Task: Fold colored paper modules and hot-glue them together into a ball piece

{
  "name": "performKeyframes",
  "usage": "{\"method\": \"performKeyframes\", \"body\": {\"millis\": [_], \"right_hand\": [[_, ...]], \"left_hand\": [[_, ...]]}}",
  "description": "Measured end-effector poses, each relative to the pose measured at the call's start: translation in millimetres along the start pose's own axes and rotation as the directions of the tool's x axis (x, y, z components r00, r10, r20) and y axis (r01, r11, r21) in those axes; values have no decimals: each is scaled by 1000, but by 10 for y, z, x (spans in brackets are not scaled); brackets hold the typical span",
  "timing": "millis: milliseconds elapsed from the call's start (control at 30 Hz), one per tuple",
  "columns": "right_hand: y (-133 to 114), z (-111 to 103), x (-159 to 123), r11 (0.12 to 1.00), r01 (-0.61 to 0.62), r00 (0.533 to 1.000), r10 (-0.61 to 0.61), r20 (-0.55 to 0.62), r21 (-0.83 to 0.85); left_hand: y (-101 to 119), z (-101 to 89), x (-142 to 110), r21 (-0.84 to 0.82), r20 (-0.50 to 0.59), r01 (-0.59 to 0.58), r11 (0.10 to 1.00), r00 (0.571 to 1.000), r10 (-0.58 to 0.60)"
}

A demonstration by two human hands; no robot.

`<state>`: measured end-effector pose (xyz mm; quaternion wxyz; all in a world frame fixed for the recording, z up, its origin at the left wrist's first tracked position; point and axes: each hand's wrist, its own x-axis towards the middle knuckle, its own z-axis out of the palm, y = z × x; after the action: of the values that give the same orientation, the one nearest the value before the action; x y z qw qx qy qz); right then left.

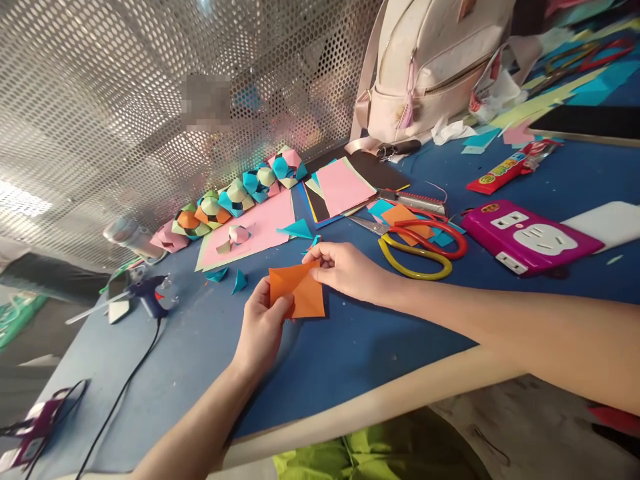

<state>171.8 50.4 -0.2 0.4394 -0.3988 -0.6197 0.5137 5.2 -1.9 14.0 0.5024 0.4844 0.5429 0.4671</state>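
Both my hands hold a small orange paper square (299,292) just above the blue table top (210,353). My left hand (261,327) pinches its near left corner, thumb on top. My right hand (347,269) pinches its far right corner with closed fingers. The square has a diagonal crease across it. Behind it lie pink paper sheets (260,230) and a row of folded multicoloured paper pieces (235,197).
Two pairs of scissors, red and yellow (425,250), lie to the right, next to a pink power strip (530,237). A glue gun (145,293) with its cord sits left. A pale backpack (430,60) stands at the back against a perforated metal screen (125,100). Teal paper scraps (235,280) are scattered about.
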Motion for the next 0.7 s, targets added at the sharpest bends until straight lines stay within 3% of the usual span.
{"method": "performKeyframes", "body": {"millis": [133,333,700], "right_hand": [[30,17,2,997,-82,996,81,27,7],[-19,87,-75,907,-289,957,277,83,305],[-57,146,-122,889,-229,971,239,24,396]], "left_hand": [[2,-36,-9,23,-4,12,1000,1000,-12],[12,-54,-22,-44,-80,11,999,997,-14],[-52,-68,-32,-197,-55,30,980,998,-42]]}}
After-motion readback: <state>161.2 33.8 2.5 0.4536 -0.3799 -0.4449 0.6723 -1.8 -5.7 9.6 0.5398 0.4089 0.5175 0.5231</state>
